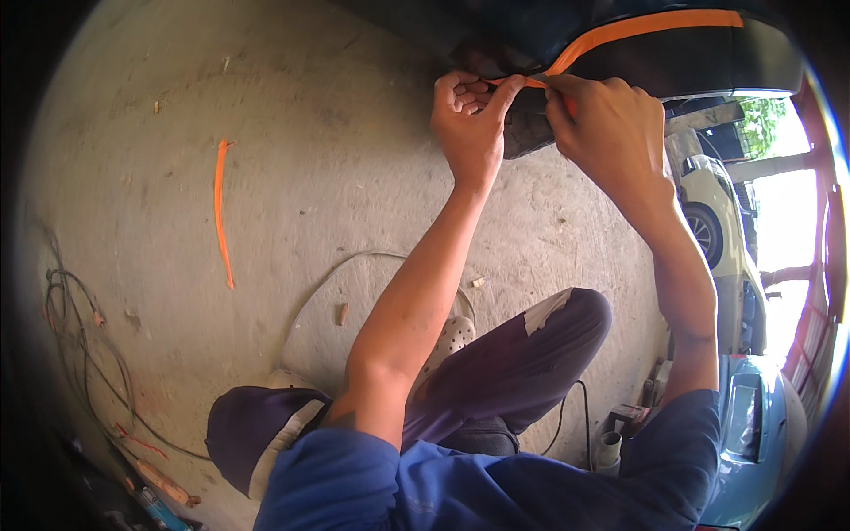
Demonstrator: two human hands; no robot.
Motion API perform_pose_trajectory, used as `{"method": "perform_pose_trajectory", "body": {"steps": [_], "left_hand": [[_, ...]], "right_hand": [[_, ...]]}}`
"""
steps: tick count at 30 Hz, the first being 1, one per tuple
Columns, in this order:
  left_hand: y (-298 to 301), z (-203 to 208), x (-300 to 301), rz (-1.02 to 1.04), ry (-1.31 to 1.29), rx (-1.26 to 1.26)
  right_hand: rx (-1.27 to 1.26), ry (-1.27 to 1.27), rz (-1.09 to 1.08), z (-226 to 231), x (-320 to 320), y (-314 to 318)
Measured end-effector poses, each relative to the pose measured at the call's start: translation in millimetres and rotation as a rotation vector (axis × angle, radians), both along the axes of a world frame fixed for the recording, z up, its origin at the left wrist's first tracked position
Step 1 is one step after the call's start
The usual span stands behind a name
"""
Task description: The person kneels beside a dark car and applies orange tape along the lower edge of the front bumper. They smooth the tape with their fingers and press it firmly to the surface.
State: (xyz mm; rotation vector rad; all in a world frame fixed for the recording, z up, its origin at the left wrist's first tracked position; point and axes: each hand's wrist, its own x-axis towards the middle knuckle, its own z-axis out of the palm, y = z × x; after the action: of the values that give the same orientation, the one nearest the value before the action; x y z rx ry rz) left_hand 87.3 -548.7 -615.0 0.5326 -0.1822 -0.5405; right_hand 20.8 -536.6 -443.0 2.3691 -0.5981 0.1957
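Both my hands are raised at the dark car panel [673,62] at the upper right. A band of orange masking tape [655,25] curves along that panel and narrows down to my fingers. My left hand [469,133] pinches a thin length of the tape between thumb and forefinger, its other fingers curled. Close beside it, my right hand [611,124] grips the same tape with thumb and forefinger. More orange shows under the right palm; whether it is a roll I cannot tell.
A loose orange tape strip [220,212] lies on the concrete floor [292,133]. Cables [80,327] coil at the left. My bent knee [567,323] is below my hands. A white car [708,212] and a light-blue car [753,434] stand at the right, near a small cup-like container [608,450].
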Motion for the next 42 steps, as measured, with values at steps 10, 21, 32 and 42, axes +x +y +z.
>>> {"method": "perform_pose_trajectory", "body": {"steps": [10, 21, 32, 42], "left_hand": [[-6.8, -2.4, -1.4, 0.045, 0.003, -0.01], [-4.5, -0.4, -1.9, 0.039, 0.014, 0.012], [-13.7, -7.1, -1.0, 0.118, -0.06, 0.112], [-25.4, -33.4, 25.5, 0.085, -0.287, 0.148]], "right_hand": [[-0.146, 0.149, -0.048, 18.3, 13.4, -2.3], [-0.091, 0.146, -0.172, 25.6, 19.0, -11.3], [-0.055, 0.096, -0.192, 20.7, 13.8, -7.5], [-0.111, 0.059, -0.064, 15.5, 11.2, -14.5]]}}
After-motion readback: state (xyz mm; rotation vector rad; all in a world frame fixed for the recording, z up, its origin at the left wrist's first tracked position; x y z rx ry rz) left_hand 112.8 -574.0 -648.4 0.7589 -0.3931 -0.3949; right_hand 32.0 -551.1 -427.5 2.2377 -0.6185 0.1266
